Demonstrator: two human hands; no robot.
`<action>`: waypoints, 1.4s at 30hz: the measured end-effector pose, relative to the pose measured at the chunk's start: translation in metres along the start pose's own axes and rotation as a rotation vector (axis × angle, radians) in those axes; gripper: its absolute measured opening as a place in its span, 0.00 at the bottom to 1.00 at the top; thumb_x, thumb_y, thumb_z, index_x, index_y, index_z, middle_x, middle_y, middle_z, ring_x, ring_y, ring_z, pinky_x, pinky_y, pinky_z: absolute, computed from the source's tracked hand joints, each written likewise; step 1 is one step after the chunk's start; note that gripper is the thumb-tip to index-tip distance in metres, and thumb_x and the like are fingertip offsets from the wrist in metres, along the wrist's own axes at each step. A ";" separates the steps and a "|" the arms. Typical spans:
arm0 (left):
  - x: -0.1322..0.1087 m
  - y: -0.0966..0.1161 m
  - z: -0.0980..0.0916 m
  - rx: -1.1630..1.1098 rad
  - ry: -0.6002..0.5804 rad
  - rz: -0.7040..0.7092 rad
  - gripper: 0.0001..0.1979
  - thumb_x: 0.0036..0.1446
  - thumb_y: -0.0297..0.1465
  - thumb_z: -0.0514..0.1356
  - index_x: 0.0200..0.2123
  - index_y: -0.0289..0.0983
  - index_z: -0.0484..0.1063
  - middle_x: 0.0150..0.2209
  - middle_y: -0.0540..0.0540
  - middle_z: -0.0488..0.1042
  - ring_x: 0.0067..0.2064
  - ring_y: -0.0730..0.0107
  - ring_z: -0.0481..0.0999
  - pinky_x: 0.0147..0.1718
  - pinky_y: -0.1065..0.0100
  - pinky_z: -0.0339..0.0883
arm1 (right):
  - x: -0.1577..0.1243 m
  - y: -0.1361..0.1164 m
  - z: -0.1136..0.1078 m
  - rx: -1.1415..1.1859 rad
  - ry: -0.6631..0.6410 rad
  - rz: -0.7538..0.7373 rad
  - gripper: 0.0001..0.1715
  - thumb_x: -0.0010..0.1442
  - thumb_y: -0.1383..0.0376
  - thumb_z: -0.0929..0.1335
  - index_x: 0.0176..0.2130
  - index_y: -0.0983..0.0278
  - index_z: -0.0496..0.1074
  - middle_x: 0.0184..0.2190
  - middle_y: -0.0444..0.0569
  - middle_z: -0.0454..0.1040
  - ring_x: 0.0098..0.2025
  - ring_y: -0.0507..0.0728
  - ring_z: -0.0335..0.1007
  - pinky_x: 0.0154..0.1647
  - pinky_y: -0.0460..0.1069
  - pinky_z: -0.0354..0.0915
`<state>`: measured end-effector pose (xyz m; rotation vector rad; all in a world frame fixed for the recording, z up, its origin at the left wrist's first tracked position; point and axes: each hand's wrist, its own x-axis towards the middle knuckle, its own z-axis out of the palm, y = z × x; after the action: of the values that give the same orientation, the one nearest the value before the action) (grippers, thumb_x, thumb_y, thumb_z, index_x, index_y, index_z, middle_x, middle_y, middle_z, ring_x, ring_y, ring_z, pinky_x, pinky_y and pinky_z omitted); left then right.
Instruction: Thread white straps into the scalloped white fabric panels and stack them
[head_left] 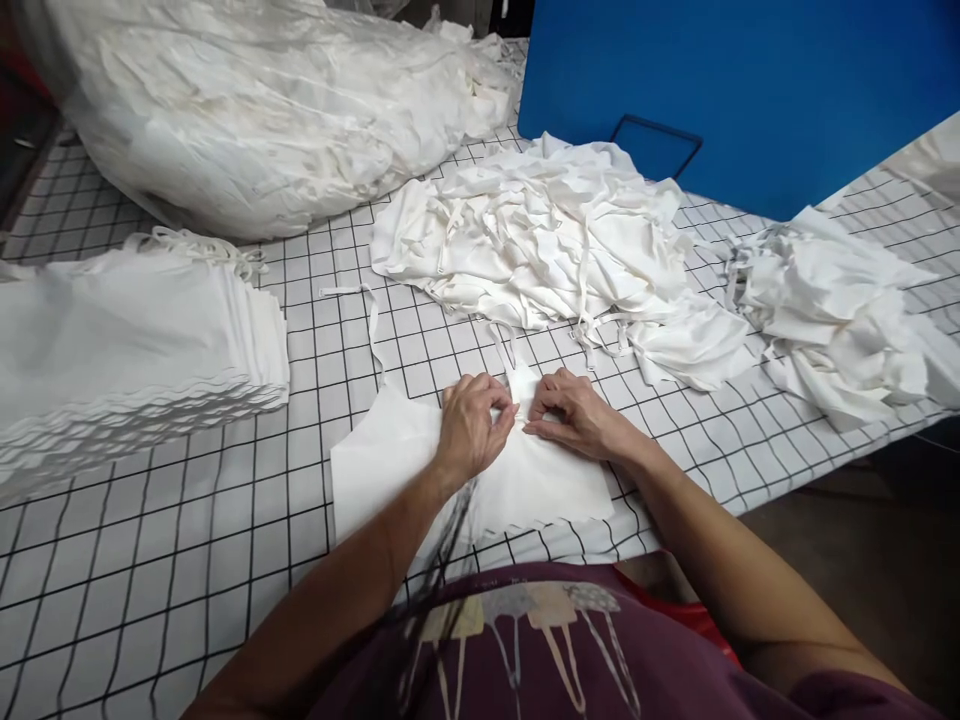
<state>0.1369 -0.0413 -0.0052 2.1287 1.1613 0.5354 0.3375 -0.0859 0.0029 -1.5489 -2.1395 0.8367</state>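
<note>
A white strapped garment (390, 455) lies spread on the checked cloth right in front of me, one thin strap stretching up from its left side. My left hand (476, 425) pinches the fabric near the garment's upper middle. Just to its right, my right hand (574, 412) is closed in a pinch on the same garment, with a small gap between the two hands. A narrow upper part of the garment shows between them, with thin straps beyond it.
A neat stack of white garments (135, 350) sits at the left. Beyond my hands lies a loose white heap (525, 230), with a smaller heap (847, 310) at the right. A large plastic bag (277, 110) and a blue board (735, 90) stand behind on the checked tablecloth (202, 540).
</note>
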 end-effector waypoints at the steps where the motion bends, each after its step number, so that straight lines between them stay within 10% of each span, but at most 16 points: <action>1: -0.001 0.000 0.001 0.018 0.012 0.009 0.09 0.62 0.32 0.60 0.28 0.38 0.69 0.39 0.49 0.75 0.43 0.63 0.70 0.47 0.57 0.58 | 0.000 0.000 0.001 -0.004 0.017 0.005 0.15 0.63 0.54 0.70 0.34 0.63 0.73 0.34 0.48 0.70 0.40 0.57 0.61 0.46 0.55 0.54; 5: -0.005 0.000 0.001 0.092 0.064 0.073 0.01 0.62 0.28 0.58 0.37 0.39 0.70 0.41 0.47 0.73 0.45 0.61 0.71 0.47 0.56 0.62 | -0.002 0.000 0.005 -0.023 0.060 0.003 0.14 0.63 0.54 0.69 0.35 0.63 0.73 0.34 0.49 0.70 0.40 0.57 0.61 0.45 0.55 0.56; 13: -0.027 0.002 -0.002 0.394 0.076 0.304 0.18 0.67 0.32 0.53 0.58 0.34 0.64 0.59 0.37 0.68 0.63 0.52 0.65 0.60 0.51 0.61 | 0.005 0.000 -0.006 0.043 0.131 -0.025 0.13 0.69 0.60 0.63 0.45 0.64 0.72 0.39 0.52 0.70 0.39 0.56 0.65 0.42 0.52 0.63; 20: -0.040 -0.013 0.019 0.512 -0.072 0.401 0.32 0.70 0.45 0.46 0.68 0.29 0.53 0.70 0.37 0.53 0.72 0.49 0.46 0.68 0.48 0.48 | 0.046 0.011 -0.001 -0.484 0.179 -0.064 0.23 0.69 0.56 0.60 0.59 0.55 0.70 0.56 0.56 0.68 0.52 0.67 0.61 0.48 0.63 0.60; 28: -0.043 -0.029 -0.018 0.382 -0.146 0.449 0.28 0.69 0.43 0.51 0.65 0.36 0.58 0.69 0.39 0.56 0.72 0.56 0.48 0.67 0.52 0.55 | 0.080 0.009 -0.013 -0.298 0.488 0.062 0.20 0.66 0.56 0.63 0.44 0.67 0.78 0.38 0.56 0.70 0.39 0.60 0.69 0.40 0.53 0.65; 34: -0.049 -0.079 -0.081 0.384 -0.018 0.429 0.18 0.69 0.34 0.53 0.58 0.33 0.67 0.63 0.37 0.66 0.69 0.54 0.58 0.65 0.50 0.60 | 0.132 -0.080 0.019 -0.026 0.126 0.107 0.19 0.66 0.54 0.64 0.33 0.63 0.75 0.33 0.50 0.75 0.34 0.55 0.70 0.37 0.49 0.63; 42: -0.052 -0.094 -0.082 0.384 -0.043 0.383 0.19 0.67 0.37 0.55 0.58 0.36 0.67 0.56 0.40 0.73 0.61 0.58 0.69 0.62 0.53 0.63 | 0.198 -0.126 0.075 -0.009 -0.108 0.211 0.08 0.60 0.63 0.67 0.31 0.65 0.69 0.33 0.54 0.76 0.34 0.56 0.71 0.33 0.49 0.64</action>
<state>0.0036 -0.0196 -0.0157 2.7070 0.8866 0.4549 0.1352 0.0548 0.0191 -1.7951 -2.0806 1.0009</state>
